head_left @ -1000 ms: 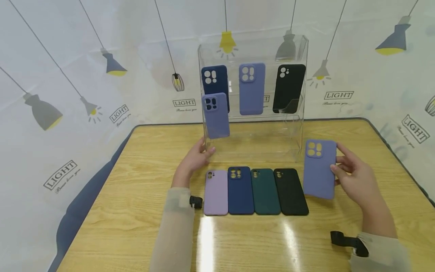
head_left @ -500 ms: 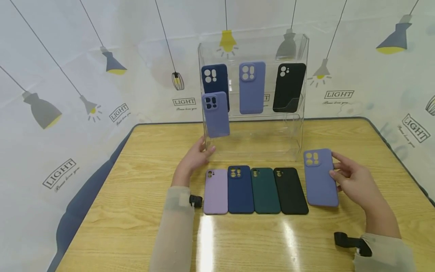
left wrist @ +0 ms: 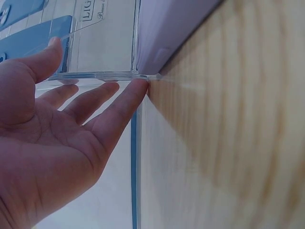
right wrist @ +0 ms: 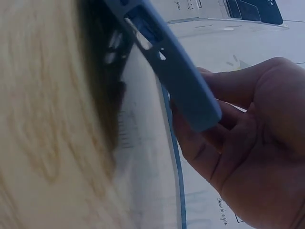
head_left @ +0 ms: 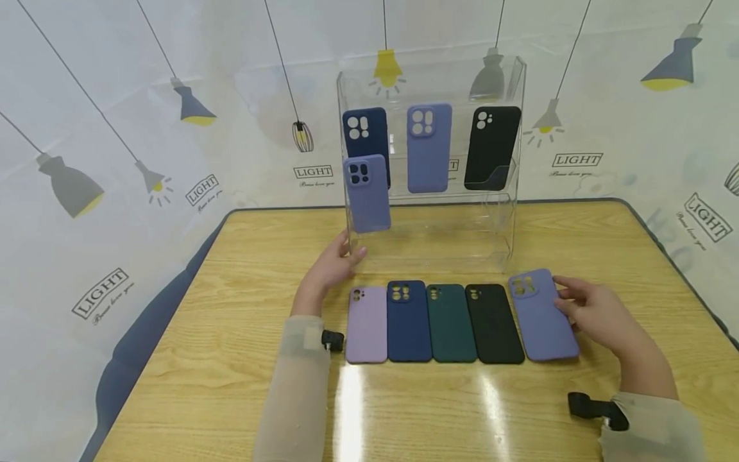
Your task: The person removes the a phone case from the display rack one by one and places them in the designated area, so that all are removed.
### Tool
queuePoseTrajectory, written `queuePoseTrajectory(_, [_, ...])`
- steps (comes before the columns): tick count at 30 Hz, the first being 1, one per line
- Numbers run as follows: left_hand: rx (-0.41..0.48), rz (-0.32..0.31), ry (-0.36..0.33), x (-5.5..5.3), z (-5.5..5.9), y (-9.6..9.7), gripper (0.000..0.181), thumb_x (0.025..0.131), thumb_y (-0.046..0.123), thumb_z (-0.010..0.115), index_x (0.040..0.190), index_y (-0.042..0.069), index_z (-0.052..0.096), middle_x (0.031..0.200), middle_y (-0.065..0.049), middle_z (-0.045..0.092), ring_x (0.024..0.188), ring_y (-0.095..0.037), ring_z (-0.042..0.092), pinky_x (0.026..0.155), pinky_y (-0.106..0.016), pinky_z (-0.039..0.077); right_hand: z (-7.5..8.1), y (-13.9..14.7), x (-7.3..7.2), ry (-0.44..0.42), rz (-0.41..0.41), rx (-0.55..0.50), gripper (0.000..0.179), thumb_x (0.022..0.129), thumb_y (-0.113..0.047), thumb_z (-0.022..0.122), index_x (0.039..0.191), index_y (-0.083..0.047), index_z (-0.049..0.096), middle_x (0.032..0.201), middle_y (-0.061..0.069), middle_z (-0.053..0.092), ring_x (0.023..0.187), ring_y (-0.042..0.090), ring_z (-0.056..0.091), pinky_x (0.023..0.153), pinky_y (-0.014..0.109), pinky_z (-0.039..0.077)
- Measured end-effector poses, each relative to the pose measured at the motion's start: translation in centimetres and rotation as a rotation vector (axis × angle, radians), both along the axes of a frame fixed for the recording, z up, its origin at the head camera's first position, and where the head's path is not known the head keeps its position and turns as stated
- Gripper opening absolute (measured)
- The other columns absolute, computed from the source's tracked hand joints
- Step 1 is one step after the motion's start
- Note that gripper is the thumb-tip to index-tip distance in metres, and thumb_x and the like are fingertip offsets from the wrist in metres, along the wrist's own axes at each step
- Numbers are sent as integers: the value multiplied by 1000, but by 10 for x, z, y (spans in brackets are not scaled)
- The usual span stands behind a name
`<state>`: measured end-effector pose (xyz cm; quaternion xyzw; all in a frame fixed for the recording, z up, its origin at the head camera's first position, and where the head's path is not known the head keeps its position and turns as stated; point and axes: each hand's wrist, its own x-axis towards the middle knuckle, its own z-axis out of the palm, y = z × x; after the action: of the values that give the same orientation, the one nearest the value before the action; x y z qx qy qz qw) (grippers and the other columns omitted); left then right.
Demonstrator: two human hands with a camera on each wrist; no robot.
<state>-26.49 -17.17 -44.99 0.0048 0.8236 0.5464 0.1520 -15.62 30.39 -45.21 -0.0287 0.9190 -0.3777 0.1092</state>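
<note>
My right hand (head_left: 603, 314) pinches the right edge of a periwinkle phone case (head_left: 545, 324), thumb on one side and fingers on the other. In the right wrist view that case (right wrist: 178, 81) is tilted close over the wooden tabletop. It stands at the right end of a row of phone cases: lilac (head_left: 367, 327), navy (head_left: 409, 327), dark green (head_left: 452, 327) and black (head_left: 496, 327). My left hand (head_left: 329, 266) rests its extended fingertips against the lower left side of a clear acrylic display stand (head_left: 439, 253), its thumb in front.
In the stand's upper tier are a navy case (head_left: 365, 131), a periwinkle case (head_left: 428, 157) and a black case (head_left: 491, 154). Another periwinkle case (head_left: 367, 199) sits lower left, overlapping the navy one. A lamp-printed backdrop (head_left: 260, 160) rises behind the table (head_left: 231, 385).
My right hand has lowered the periwinkle case toward the table, bringing it beside the black case, tilted like its neighbours. The left hand keeps its place at the stand.
</note>
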Motion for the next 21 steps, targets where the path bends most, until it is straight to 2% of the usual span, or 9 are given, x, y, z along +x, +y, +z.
queuePoseTrajectory(9, [2,2,-9,-1,-1,0,78,110,36,59,173,30,14,176,-24,23,158,-38,39,117,-52,52,-1,-1,-3,-21,33,82,56,110,-13,56,156,14,39,142,46,55,112,46,72,70,32,62])
queuePoseTrajectory(17, [4,2,-7,-1,-2,0,79,109,40,61,173,32,14,176,-25,23,153,-42,47,116,-53,53,-1,-2,-3,-17,32,65,58,108,-12,58,155,17,38,141,46,55,111,46,73,70,35,66])
queuePoseTrajectory(21, [11,2,-13,-2,-2,0,80,109,40,61,173,31,14,176,-24,23,154,-41,45,116,-52,53,-2,-2,-4,-3,22,65,56,108,-11,58,153,17,40,139,46,56,112,48,73,68,34,65])
